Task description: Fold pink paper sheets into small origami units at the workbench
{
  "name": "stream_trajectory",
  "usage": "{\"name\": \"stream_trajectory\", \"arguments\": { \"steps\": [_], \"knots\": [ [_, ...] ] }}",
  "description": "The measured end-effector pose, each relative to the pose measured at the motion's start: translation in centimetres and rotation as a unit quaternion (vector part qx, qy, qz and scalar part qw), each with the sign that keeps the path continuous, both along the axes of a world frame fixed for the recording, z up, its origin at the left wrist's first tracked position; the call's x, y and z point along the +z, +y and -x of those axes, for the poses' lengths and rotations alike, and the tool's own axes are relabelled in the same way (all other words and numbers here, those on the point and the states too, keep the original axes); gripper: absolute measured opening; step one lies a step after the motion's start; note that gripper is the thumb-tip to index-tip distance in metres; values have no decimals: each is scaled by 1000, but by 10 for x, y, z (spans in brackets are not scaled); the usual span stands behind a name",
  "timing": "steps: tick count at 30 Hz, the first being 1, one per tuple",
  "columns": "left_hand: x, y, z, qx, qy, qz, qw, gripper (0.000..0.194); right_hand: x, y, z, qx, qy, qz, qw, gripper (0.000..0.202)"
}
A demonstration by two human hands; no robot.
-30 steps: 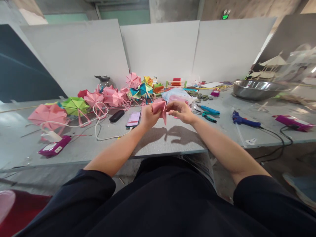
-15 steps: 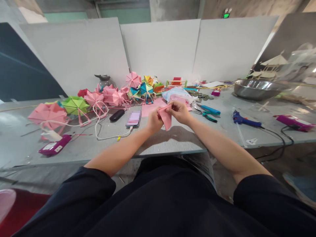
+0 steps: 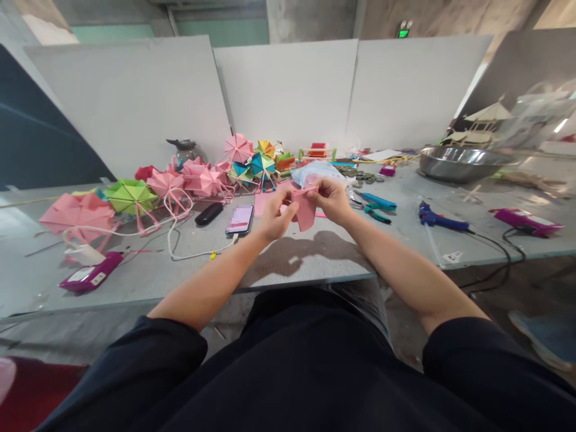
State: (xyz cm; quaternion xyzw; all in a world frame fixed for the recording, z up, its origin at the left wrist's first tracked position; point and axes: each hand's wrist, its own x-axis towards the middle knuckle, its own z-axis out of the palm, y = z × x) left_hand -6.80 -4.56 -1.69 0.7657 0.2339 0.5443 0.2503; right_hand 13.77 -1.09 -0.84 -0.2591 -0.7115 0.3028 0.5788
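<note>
A folded piece of pink paper (image 3: 306, 211) is held up between my two hands, above the front part of the grey table. My left hand (image 3: 278, 214) pinches its upper left edge, thumb and fingers curled. My right hand (image 3: 330, 199) grips the upper right corner between thumb and fingertips. The paper's lower part hangs down free. Behind the hands, flat pink sheets (image 3: 263, 203) lie on the table, partly under a clear plastic bag (image 3: 315, 172). A phone (image 3: 240, 220) on a white cable lies left of my left hand.
Paper umbrellas in pink, green (image 3: 131, 193) and other colours crowd the left. Pliers (image 3: 375, 214), a blue glue gun (image 3: 443, 217), a steel bowl (image 3: 463, 165) and a purple power strip (image 3: 526, 222) are on the right. Another purple strip (image 3: 90, 273) sits front left. White panels stand behind.
Both hands have turned the pink paper, so its folded top edge now runs level and its lower part hangs wider. My left hand has shifted slightly left. The view has moved a little.
</note>
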Motion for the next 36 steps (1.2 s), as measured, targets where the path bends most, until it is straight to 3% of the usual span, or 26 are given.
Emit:
{"name": "stream_trajectory", "arguments": {
  "steps": [7, 15, 18, 22, 25, 29, 32, 36],
  "knots": [
    [3, -3, -1, 131, -16, -64, 989, 40, -1, -1, 2, -16, 11, -27, 999, 65],
    [1, 0, 2, 177, -39, -95, 979, 45, 6, -4, -6, 19, 12, -35, 999, 62],
    [2, -1, 1, 167, -50, -94, 980, 49, 9, -6, -8, 21, 17, -38, 999, 61],
    [11, -6, -1, 102, -60, -57, 991, 52, 15, -10, -12, 31, 12, -15, 999, 63],
    [23, -22, 1, 78, -40, -56, 995, 45, 20, -17, -13, 64, 13, 0, 998, 64],
    [27, -64, 12, 132, 10, -110, 985, 29, 18, -46, -3, 63, 23, -3, 998, 56],
    [15, -99, 23, 179, 5, -159, 971, 20, 4, -81, 10, 59, 34, -30, 997, 45],
    [-11, -130, 36, 133, -40, -132, 981, 20, -21, -122, 26, 88, 72, -37, 993, 32]
  ]
}}
